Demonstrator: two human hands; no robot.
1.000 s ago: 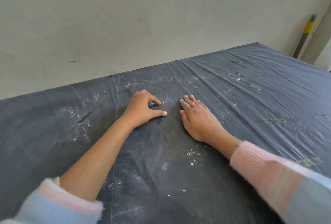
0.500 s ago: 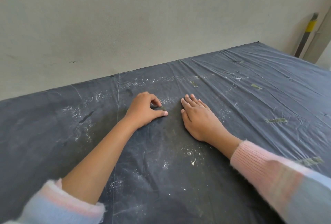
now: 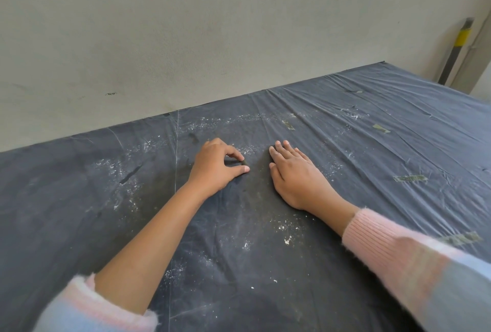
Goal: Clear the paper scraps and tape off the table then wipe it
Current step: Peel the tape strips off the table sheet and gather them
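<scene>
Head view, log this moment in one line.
left hand: pinching tape bit | right hand: flat on table | remaining: tape strips, white crumbs | wipe: not done

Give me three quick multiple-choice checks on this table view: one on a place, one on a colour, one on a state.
1. Where is the tape scrap that the left hand picks at?
A. Between its forefinger and thumb.
B. Under the right palm.
C. On the wall.

2. What colour is the band on the pole in the far right corner?
A. Red.
B. Yellow.
C. Blue.

3. How does the right hand lie?
A. In a fist.
B. Gripping a cloth.
C. Flat on the table cover, fingers straight.

Answers: 1 A, the greenish scrap sits between those two fingertips; 2 B, the band is plainly yellow; 3 C, palm and straight fingers rest on the cover.
</scene>
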